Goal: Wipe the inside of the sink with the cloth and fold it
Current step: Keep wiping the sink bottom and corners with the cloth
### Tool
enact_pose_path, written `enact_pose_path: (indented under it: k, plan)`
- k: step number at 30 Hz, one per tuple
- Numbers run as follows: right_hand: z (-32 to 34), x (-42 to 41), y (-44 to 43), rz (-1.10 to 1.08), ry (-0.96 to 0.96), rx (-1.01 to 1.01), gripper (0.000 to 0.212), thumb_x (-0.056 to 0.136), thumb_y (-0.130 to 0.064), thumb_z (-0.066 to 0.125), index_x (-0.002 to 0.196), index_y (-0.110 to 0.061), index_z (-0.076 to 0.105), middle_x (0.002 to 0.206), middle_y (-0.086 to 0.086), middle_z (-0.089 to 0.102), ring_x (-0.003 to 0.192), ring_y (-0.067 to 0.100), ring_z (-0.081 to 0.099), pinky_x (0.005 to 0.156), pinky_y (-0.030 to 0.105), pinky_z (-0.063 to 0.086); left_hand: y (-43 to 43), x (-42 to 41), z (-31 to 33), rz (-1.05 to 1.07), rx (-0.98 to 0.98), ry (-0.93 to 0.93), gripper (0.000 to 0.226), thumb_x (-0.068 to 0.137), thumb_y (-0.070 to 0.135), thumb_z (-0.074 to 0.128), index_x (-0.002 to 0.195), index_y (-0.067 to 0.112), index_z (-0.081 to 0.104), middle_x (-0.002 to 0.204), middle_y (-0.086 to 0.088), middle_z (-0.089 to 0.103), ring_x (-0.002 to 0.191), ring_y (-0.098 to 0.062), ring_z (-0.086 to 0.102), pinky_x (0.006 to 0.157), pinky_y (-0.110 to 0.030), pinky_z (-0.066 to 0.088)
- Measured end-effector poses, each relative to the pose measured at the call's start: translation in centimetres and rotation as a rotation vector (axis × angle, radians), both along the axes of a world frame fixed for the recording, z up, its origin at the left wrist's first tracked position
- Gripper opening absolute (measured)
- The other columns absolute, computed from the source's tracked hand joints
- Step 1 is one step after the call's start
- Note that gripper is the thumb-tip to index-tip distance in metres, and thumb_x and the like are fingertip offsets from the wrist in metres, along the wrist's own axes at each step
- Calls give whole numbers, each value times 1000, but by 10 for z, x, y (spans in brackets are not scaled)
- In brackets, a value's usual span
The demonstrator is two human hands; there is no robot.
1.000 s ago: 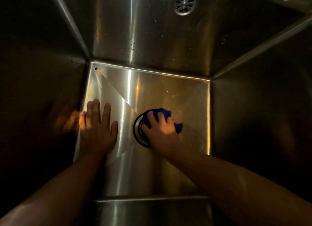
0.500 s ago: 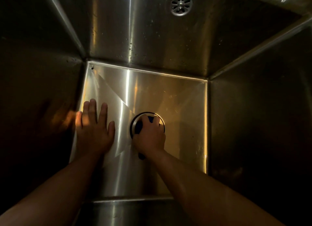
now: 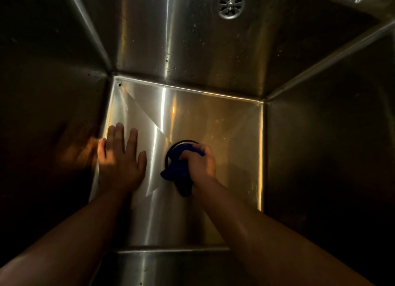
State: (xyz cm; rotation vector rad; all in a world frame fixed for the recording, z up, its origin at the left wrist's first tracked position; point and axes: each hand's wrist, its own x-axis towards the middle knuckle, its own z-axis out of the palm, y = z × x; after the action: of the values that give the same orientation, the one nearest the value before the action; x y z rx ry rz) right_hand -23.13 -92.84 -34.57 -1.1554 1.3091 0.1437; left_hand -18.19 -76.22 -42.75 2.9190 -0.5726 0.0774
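There is one steel sink (image 3: 213, 119). In it I count two hands: one left hand (image 3: 120, 164) and one right hand (image 3: 199, 165). There is one blue cloth (image 3: 176, 171), one floor drain (image 3: 173, 152) and one round overflow grille (image 3: 230, 5) on the far wall.

Dim warm light, glare streaks, wide-angle warp

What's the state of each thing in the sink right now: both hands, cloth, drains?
left hand: open, flat on the sink floor, fingers spread, holding nothing
right hand: closed grip on the cloth, pressing it at the floor drain
cloth: blue, bunched, not folded, partly over the drain
floor drain: mostly covered, only its dark rim shows
overflow drain: uncovered, on the far wall
sink: steel, specks on the far wall
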Motion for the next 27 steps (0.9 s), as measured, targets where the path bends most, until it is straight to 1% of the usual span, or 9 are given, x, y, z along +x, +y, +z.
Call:
enact_pose_path:
  k: [4, 6, 8, 10, 13, 17, 20, 24, 27]
  plan:
    - [21, -4, -6, 4, -137, 86, 30, 76, 1, 60, 95, -22, 55, 65, -2, 67, 53, 14, 64, 45, 24, 48, -4, 3, 19, 29, -146, 122, 51, 93, 28, 40, 137, 2, 47, 145, -29, 37, 137, -43, 31, 111, -49, 23]
    - [28, -5, 1, 1, -202, 41, 32, 80, -2, 62, 103, -21, 52, 80, -1, 68, 62, 12, 67, 48, 24, 51, -11, 5, 38, 145, -323, 224, 42, 96, 24, 37, 122, -2, 56, 128, -28, 50, 121, -44, 45, 104, -47, 32]
    - [35, -1, 12, 69, -233, -18, 41, 84, -8, 67, 118, -19, 48, 103, 0, 60, 80, 11, 63, 56, 17, 52, -22, 7, 69, 421, -700, 504, 36, 102, 27, 35, 112, 3, 60, 113, -22, 59, 107, -38, 56, 91, -43, 43]
    - [43, 2, 26, 176, -292, -23, 47, 88, -8, 64, 129, -17, 44, 114, 1, 55, 87, 8, 58, 61, 11, 51, -32, 9, 100, 742, -1119, 1011, 43, 100, 44, 35, 103, 12, 64, 101, -12, 69, 92, -31, 66, 70, -35, 54]
    - [42, 0, 44, 429, -330, -71, 57, 89, -5, 59, 139, -22, 37, 134, 6, 48, 117, 21, 53, 96, 35, 51, -27, 12, 124, 686, -1159, 1359, 29, 92, 39, 57, 112, 20, 64, 109, -12, 71, 90, -27, 70, 68, -35, 57]
    - [31, -4, 53, 502, -367, 159, 62, 90, -9, 62, 138, -29, 29, 136, 4, 48, 120, 24, 54, 96, 43, 52, -4, 25, 121, 562, -879, 892, 47, 81, 9, 70, 122, 20, 51, 114, -15, 65, 84, -20, 63, 69, -28, 50]
    - [19, -7, 59, 809, -305, 77, 63, 93, -19, 59, 145, -23, 24, 138, 4, 49, 118, 16, 53, 86, 15, 47, 2, 21, 116, 362, -605, 491, 54, 75, 11, 70, 121, 31, 50, 109, -1, 65, 93, -16, 60, 81, -26, 46]
    - [6, -13, 43, 946, -75, -302, 58, 91, -24, 59, 143, -11, 36, 138, 15, 50, 125, 27, 49, 98, 29, 40, 8, 16, 85, 218, -277, 571, 57, 86, 18, 63, 137, 23, 38, 130, -12, 55, 117, -32, 55, 96, -39, 47]
    - [1, -23, 13, 901, -34, -424, 41, 91, -19, 56, 130, -8, 49, 129, 14, 55, 119, 30, 53, 96, 33, 42, 11, 11, 66, 293, -123, 415, 61, 94, 29, 52, 148, 26, 21, 144, -13, 31, 124, -35, 41, 104, -42, 38]
